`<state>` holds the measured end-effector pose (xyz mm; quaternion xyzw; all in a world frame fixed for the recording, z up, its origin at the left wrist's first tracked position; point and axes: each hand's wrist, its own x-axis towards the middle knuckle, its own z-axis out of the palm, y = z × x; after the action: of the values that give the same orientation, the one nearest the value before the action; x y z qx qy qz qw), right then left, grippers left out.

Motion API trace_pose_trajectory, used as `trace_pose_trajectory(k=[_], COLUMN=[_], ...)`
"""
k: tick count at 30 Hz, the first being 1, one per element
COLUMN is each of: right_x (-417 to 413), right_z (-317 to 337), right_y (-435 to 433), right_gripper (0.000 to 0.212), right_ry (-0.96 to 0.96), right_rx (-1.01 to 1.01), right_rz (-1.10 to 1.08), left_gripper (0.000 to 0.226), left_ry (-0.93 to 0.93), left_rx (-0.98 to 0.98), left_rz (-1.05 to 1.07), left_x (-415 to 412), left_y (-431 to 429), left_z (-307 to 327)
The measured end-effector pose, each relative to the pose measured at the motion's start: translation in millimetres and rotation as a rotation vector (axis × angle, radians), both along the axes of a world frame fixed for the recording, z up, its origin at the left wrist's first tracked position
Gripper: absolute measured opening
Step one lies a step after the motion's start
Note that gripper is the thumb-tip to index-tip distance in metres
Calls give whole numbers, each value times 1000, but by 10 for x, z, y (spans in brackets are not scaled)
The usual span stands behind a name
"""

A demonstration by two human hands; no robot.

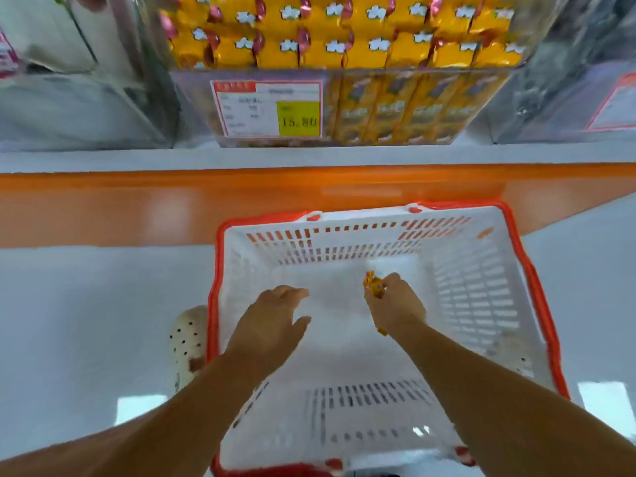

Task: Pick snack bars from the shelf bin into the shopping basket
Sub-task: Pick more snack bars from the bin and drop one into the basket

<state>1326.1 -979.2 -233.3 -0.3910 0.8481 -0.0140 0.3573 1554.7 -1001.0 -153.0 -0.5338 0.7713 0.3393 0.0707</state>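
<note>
A white shopping basket (481,287) with an orange rim stands on the floor below the shelf. Both my hands reach down inside it. My right hand (399,304) is closed around a yellow snack bar (373,285), whose wrapper ends stick out above and below the fist. My left hand (272,321) hovers over the basket's left part, fingers apart, holding nothing. Above, a clear shelf bin (344,108) is packed with yellow snack bars (330,46) in rows. The basket's bottom shows no bars around my hands.
An orange shelf edge (172,208) runs across the view just behind the basket. A price tag (268,108) hangs on the bin's front. Other clear bins (69,98) flank it left and right. My shoe (187,335) stands left of the basket on the pale floor.
</note>
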Motion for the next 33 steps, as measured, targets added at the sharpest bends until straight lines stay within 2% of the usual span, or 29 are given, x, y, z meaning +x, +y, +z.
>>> trace_pose_trajectory(k=[6,10,13,16,18,22,26,29,31,33], right_x=[50,64,6,-70,-104,-92,-40,-1,-14,-31], right_z=[-458,-491,-262,181,592,1630,2635,3234,3478,3604], right_y=[31,30,-5,-68,-119,-200,-322,-503,-737,-1053], right_gripper=[43,40,43,37,30,19,9,12,10,15], right_ry=[142,59,-3,-57,-86,-126,-191,-185,-93,40], right_rx=[107,157,118,-68,-265,-656,-977,-1101,-1126,-1070], right_rz=[55,16,-32,-76,-69,6,64,147,236,334], left_gripper=[49,48,48,49,50,44,39,39,40,44], left_ry=[-92,-65,-40,10,93,330,442,480,440,365], left_rx=[49,23,-22,-122,-215,-536,-852,-951,-934,-878], left_rz=[6,20,3,-14,13,93,99,105,87,66], left_x=[118,56,-58,-212,-314,-439,-443,-396,-389,-407], left_y=[-9,-64,-145,-221,-244,-277,-505,-782,-979,-1181], left_z=[-223,-159,18,320,606,1256,1873,2219,2370,2441])
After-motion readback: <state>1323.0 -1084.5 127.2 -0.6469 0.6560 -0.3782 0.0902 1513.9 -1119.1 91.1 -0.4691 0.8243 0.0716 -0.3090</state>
